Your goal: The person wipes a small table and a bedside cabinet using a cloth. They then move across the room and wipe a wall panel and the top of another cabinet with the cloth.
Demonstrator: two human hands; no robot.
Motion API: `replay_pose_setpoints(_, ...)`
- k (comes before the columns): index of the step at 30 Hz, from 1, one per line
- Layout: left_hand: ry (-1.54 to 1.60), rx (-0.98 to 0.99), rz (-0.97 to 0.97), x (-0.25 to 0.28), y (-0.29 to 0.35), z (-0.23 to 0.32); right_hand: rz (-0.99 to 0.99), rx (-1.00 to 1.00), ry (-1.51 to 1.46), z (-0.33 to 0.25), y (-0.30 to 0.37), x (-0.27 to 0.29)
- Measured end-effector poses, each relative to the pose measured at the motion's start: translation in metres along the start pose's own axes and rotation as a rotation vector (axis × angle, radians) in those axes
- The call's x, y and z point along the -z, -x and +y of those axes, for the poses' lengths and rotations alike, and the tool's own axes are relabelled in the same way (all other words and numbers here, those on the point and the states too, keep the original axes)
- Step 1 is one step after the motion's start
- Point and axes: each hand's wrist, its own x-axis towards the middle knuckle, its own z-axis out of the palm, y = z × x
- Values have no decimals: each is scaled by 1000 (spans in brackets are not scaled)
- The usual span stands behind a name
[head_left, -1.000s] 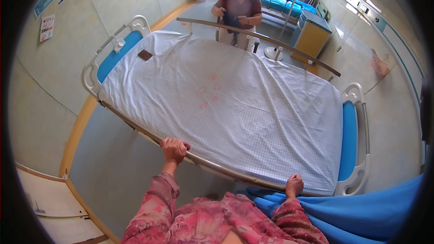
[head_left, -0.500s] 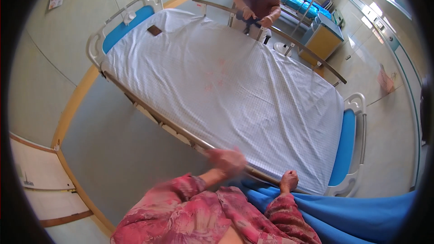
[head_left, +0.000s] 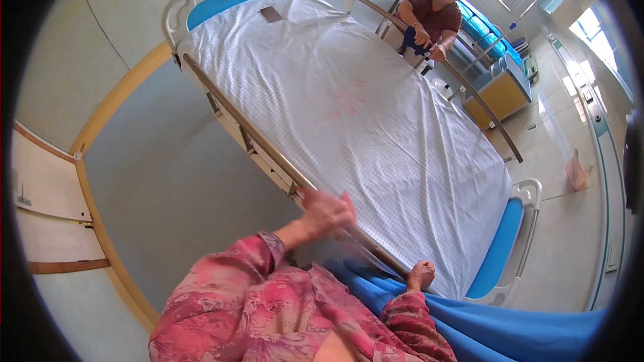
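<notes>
A bed covered with a pale checked sheet (head_left: 376, 154) stretches before me, a bed rail (head_left: 268, 154) along its near side. My right hand (head_left: 420, 275) is closed round this rail toward the bed's right end. Farther left along the same rail, my left hand (head_left: 325, 213) is at the bar with its thumb raised; motion blur and the hand's own back hide how its fingers are set. Across the bed, a person in a dark red patterned top (head_left: 436, 13) leans over the far rail (head_left: 463, 80), both hands near its middle.
A small dark flat object (head_left: 271, 14) lies on the sheet near the blue headboard panel (head_left: 231, 1). Blue cloth (head_left: 496, 322) hangs by my right arm. Behind the far rail are a bedside cabinet (head_left: 503, 97), a pole (head_left: 513, 25) and another bed with blue covering (head_left: 479, 27).
The near rail now stands higher against the mattress, its posts showing more upright. Both my hands have stayed at it. The person opposite bends lower, and my view has tilted.
</notes>
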Motion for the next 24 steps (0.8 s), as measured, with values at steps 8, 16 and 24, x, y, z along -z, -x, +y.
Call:
replay_pose_setpoints(8, -260, 656, -190, 120, 27, -141, -53, 44, 39, 10, 2, 4)
replay_pose_setpoints(16, -172, 963, 142, 103, 56, -277, -50, 68, 5, 8, 6, -4)
replay_pose_setpoints(24, 139, 892, 532, 33, 38, -186, -48, -15, 104, -15, 1, 14)
